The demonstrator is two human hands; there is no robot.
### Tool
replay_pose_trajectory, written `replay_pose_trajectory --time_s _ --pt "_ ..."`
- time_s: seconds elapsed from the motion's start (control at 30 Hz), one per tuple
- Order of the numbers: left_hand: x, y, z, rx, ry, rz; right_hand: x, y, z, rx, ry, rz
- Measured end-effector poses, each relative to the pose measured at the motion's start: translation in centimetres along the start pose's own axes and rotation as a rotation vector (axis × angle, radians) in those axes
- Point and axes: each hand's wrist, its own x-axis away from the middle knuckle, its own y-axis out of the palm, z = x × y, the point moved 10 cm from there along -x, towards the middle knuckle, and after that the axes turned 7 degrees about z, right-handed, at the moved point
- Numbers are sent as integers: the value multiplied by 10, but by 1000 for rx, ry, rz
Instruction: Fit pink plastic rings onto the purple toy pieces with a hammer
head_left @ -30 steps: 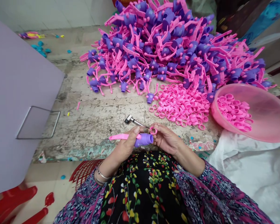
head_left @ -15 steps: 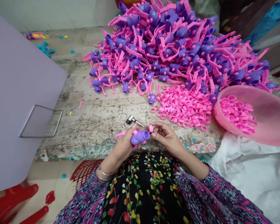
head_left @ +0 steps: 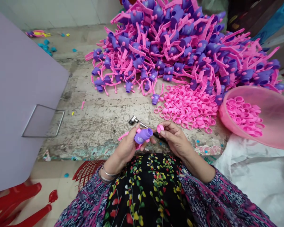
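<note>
My left hand (head_left: 127,143) is closed around a purple torso-shaped piece (head_left: 143,136) with pink arms, its round open end facing right. Between the thumb and fingers of my right hand (head_left: 176,138) is a small pink ring (head_left: 160,128), a short gap away from the purple piece. Behind both hands a metal-headed tool (head_left: 133,119) lies on the worn table (head_left: 97,116), its dark handle partly hidden by my right hand. Many loose pink rings (head_left: 189,105) are spread just beyond my right hand.
A large heap of purple and pink pieces (head_left: 170,47) covers the back of the table. On the right stands a pink bowl (head_left: 276,119) holding more rings. A lilac panel (head_left: 23,94) with a wire handle (head_left: 44,136) rises at the left.
My right hand has moved right with the pink ring, widening the gap to the purple piece. My left hand still holds that piece. The whole view has shifted slightly.
</note>
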Motion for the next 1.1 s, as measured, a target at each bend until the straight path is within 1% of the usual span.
replay_pose_trajectory --time_s 0.07,0.2,0.5,0.67,0.87,0.97,1.1 --pt "0 -1 -2 -21 -10 7 3 0 -1 -78 62 7" --pt "1 -6 -11 -69 -47 45 8 5 2 -189 171 -26" --pt "1 -12 -14 -133 -6 71 9 6 15 -282 263 -57" --pt "1 -13 -13 -181 12 95 10 7 17 -252 264 -56" --pt "3 -14 -14 -228 -20 118 11 7 14 -184 229 -39" --pt "3 -15 -15 -256 -37 129 10 7 10 -137 195 -24" --pt "2 -17 -16 -289 -47 140 8 4 4 -41 108 -4"
